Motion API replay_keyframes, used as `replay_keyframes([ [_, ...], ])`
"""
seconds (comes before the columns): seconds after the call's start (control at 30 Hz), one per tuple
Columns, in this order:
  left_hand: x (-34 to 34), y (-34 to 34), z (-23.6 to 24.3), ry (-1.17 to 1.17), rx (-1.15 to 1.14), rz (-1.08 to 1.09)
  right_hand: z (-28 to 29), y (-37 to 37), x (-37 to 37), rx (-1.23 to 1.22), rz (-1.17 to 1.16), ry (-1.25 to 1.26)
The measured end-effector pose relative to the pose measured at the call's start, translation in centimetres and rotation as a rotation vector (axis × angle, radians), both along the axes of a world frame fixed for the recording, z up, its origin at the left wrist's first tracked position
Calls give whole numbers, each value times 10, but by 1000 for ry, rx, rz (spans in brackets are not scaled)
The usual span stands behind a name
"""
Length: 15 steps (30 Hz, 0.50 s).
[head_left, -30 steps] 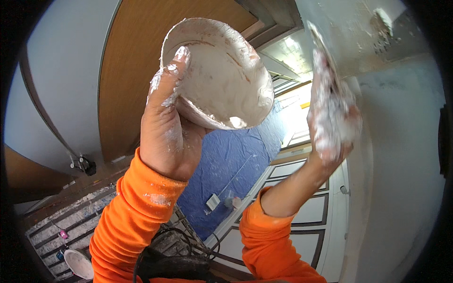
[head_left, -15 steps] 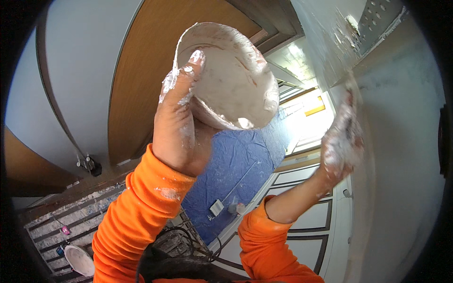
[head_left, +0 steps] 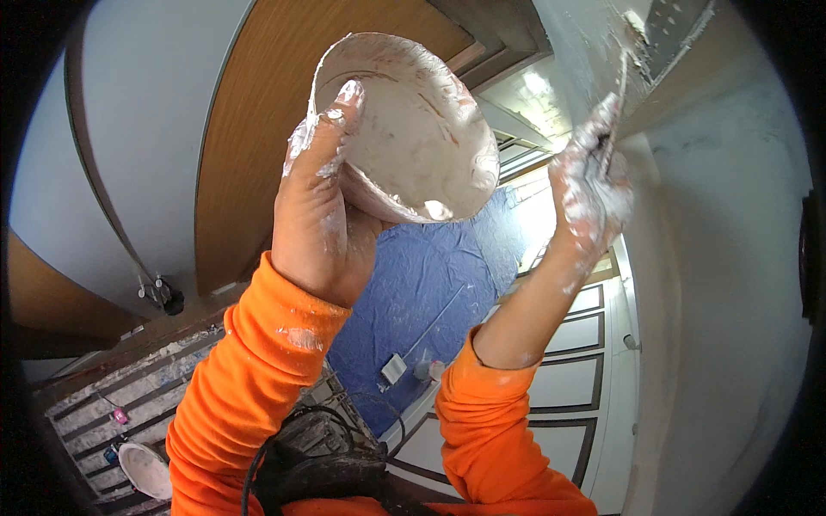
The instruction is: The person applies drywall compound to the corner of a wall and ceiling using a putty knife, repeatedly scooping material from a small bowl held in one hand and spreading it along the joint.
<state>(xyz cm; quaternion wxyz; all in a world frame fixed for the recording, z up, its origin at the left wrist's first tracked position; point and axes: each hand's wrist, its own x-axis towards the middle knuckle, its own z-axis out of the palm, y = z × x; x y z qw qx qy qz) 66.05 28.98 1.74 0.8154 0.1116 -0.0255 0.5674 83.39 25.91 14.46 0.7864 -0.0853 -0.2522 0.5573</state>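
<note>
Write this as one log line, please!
Left hand: smeared white, holds pale bowl, thumb over rim | Right hand: smeared white, grips thin tool near smeared surface | Below: blue sheet

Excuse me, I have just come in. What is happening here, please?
A person in orange sleeves holds a tub, smeared with white paste, in the left hand. The right hand, also smeared, grips a thin tool seen edge-on, raised near a perforated grey strip; whether it touches is unclear. A blue sheet lies below.
</note>
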Motion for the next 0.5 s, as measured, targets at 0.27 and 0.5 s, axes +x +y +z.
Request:
replay_keyframes([
  [0.27, -1, 4, -9, -16, -56, 6, 2, -44, 27, -13, -18, -57],
  [0.5, 0, 8, -7, -36, -50, -14, 45, 9, 27, 20, 181, -157],
])
